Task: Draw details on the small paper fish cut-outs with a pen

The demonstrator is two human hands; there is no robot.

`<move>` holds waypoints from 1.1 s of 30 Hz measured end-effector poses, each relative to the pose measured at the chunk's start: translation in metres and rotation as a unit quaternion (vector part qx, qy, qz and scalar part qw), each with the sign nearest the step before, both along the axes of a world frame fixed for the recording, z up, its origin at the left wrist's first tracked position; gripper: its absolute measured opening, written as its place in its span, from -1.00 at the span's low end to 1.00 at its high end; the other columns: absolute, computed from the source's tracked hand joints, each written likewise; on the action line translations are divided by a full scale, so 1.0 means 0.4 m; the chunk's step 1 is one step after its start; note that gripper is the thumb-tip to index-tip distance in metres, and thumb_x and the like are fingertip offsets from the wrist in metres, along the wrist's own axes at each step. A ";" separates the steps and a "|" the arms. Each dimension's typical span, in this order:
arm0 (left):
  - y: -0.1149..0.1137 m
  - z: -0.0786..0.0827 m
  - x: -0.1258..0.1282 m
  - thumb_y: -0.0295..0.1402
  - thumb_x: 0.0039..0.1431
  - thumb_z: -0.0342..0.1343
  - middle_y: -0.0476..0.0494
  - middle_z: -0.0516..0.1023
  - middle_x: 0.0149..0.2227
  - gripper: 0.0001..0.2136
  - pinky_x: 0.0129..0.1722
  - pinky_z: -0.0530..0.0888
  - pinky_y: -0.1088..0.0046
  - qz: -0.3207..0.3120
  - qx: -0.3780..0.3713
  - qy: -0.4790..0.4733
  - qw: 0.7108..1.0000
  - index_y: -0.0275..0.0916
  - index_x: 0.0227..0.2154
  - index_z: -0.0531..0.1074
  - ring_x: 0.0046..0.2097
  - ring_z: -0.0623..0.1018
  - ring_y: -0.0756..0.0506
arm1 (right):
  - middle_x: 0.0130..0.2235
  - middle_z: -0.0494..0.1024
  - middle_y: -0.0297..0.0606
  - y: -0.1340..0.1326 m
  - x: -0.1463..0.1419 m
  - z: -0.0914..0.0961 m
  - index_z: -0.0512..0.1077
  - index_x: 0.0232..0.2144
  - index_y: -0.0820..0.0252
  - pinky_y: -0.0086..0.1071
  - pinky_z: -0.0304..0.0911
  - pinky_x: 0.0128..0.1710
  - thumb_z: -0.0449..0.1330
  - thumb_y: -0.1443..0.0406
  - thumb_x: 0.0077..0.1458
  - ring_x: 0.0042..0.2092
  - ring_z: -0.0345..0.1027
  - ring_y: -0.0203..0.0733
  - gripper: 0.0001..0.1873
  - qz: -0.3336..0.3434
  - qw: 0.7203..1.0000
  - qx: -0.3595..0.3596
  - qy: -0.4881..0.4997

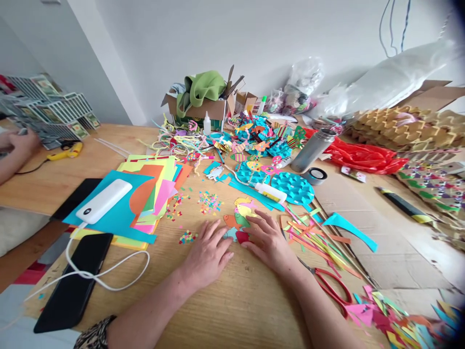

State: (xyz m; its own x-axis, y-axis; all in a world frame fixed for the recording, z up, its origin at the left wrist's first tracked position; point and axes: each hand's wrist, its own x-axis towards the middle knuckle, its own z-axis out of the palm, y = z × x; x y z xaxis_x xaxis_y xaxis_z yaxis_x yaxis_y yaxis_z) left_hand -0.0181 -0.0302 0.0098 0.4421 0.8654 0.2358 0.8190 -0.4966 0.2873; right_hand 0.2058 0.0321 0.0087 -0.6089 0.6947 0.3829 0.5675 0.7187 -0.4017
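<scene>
My left hand [208, 252] lies flat on the wooden table [232, 300], fingers stretched out, its fingertips touching a small light-blue paper piece [230, 234]. My right hand [267, 238] rests beside it with fingers spread, pressing on a red paper piece [242, 237]. Just beyond the fingertips lie paper fish cut-outs, orange [231, 221] and yellow [244, 207]. Neither hand grips anything.
A stack of coloured paper [152, 194] with a white power bank [103, 201] and cable lies left, a black phone [72, 286] nearer. Paper strips [312, 237], red scissors [332, 286], a glue bottle [271, 192], a metal flask [312, 150] and boxes stand right and behind. Another person's hand [18, 145] is far left.
</scene>
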 end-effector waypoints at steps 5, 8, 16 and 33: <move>0.003 0.003 0.000 -0.35 0.28 0.10 -0.13 0.43 0.12 -0.74 0.26 0.15 -0.05 -0.010 -0.007 -0.011 1.000 -0.18 0.01 0.42 0.25 0.25 -0.27 | 0.08 0.44 -0.09 -0.001 0.006 0.003 0.55 -0.17 0.10 0.16 0.20 0.12 0.33 0.21 0.10 0.23 0.07 0.22 -0.78 0.008 1.000 -0.003 -0.013; 0.004 0.000 -0.002 -0.36 0.28 0.09 -0.12 0.43 0.12 -0.75 0.27 0.13 -0.04 -0.010 -0.007 -0.015 1.000 -0.17 0.01 0.43 0.26 0.24 -0.26 | 0.07 0.45 -0.08 0.001 0.010 0.002 0.55 -0.17 0.13 0.17 0.20 0.11 0.34 0.24 0.08 0.23 0.07 0.23 -0.77 0.004 1.000 -0.003 -0.018; 0.008 -0.010 -0.006 -0.36 0.32 0.04 -0.10 0.40 0.17 -0.75 0.28 0.13 -0.03 -0.019 -0.008 -0.009 1.000 -0.19 0.01 0.43 0.30 0.20 -0.24 | 0.04 0.48 -0.06 0.011 0.027 -0.012 0.54 -0.16 0.14 0.16 0.23 0.08 0.24 0.31 0.18 0.22 0.11 0.21 -0.83 -0.014 1.000 0.012 -0.021; 0.003 -0.009 -0.012 -0.22 0.37 -0.04 -0.14 0.22 0.29 -0.67 0.30 0.05 -0.07 -0.017 -0.005 0.042 0.999 -0.14 0.13 0.34 0.35 0.07 -0.27 | 0.06 0.45 -0.09 0.004 0.021 -0.005 0.57 -0.23 0.10 0.13 0.23 0.09 0.24 0.28 0.18 0.23 0.08 0.19 -0.88 0.011 1.000 0.001 0.003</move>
State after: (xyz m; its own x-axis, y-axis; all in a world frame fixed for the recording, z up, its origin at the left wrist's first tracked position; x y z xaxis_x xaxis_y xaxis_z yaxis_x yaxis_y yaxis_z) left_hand -0.0227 -0.0289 0.0061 0.4888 0.8521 0.1872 0.8235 -0.5215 0.2234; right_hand 0.2143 0.0337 0.0067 -0.6217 0.6810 0.3869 0.5498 0.7313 -0.4036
